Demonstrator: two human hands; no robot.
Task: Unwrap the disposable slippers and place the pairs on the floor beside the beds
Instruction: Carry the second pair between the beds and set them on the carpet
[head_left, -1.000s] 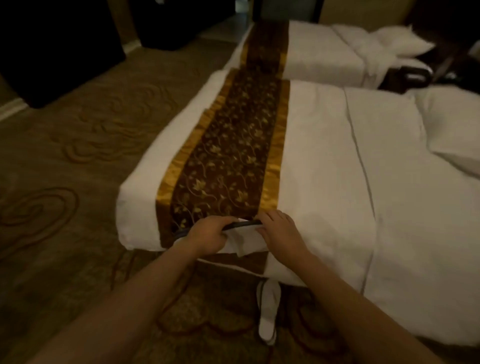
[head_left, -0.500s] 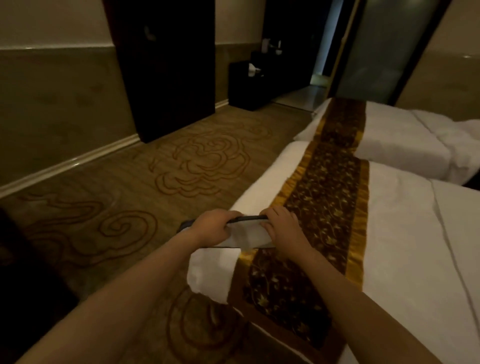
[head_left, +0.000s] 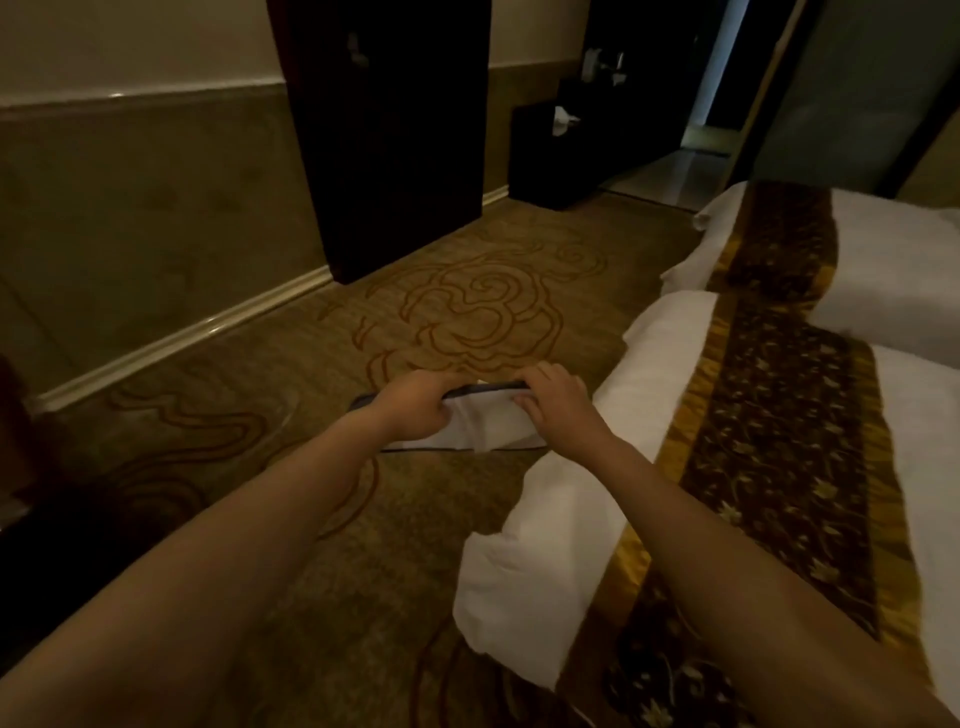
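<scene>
Both hands hold a white disposable slipper (head_left: 480, 423) with a dark sole edge, out in front of me above the carpet. My left hand (head_left: 415, 402) grips its left part, fingers curled over the top edge. My right hand (head_left: 558, 402) grips its right part. The slipper hangs just left of the corner of the near bed (head_left: 540, 561), white with a brown and gold runner (head_left: 779, 441). Whether a wrapper is on the slipper I cannot tell.
A second bed (head_left: 883, 260) lies beyond the near one at right. Patterned carpet (head_left: 467, 312) spreads ahead. A dark wardrobe (head_left: 389, 130) stands against the left wall, a low dark cabinet (head_left: 556, 156) behind it, and a doorway (head_left: 701, 130) opens at the back.
My view has swung left and up, from looking down on the bed to facing the room. Both hands keep their hold on the slipper, now over the carpet instead of the bed.
</scene>
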